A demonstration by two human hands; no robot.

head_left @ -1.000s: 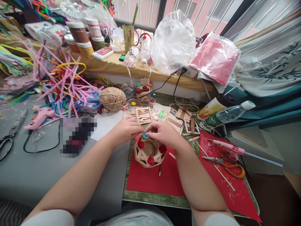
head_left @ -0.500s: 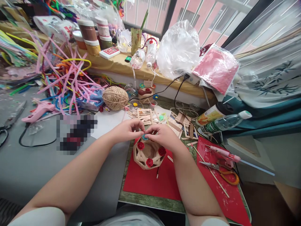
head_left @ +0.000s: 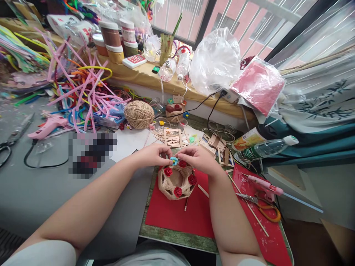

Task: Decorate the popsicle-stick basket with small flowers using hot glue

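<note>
My left hand (head_left: pixel 155 154) pinches a small blue flower (head_left: pixel 174 161) with a yellow centre above the far rim of a twine-wrapped basket (head_left: pixel 163 186). My right hand (head_left: pixel 197 158) is just right of the flower, thumb and fingertips drawn together; whatever may be between them is too small to make out. Several red paper roses sit around the basket's rim, one of them a near rose (head_left: pixel 178 191) and another a far rose (head_left: pixel 182 164) beside my right fingers. Beneath the basket lies a red sheet (head_left: pixel 177 218).
A twine ball (head_left: pixel 139 114) and craft sticks (head_left: pixel 172 137) lie beyond my hands. To the right are a pink glue gun (head_left: pixel 264 185), orange-handled scissors (head_left: pixel 269 212) and a water bottle (head_left: pixel 257 149). Another pink glue gun (head_left: pixel 47 127) and fuzzy pipe cleaners (head_left: pixel 85 92) are at left.
My right hand has drawn slightly away to the right of the blue flower, which stays in my left fingers. The far red rose has come into view. The camera view has shifted slightly.
</note>
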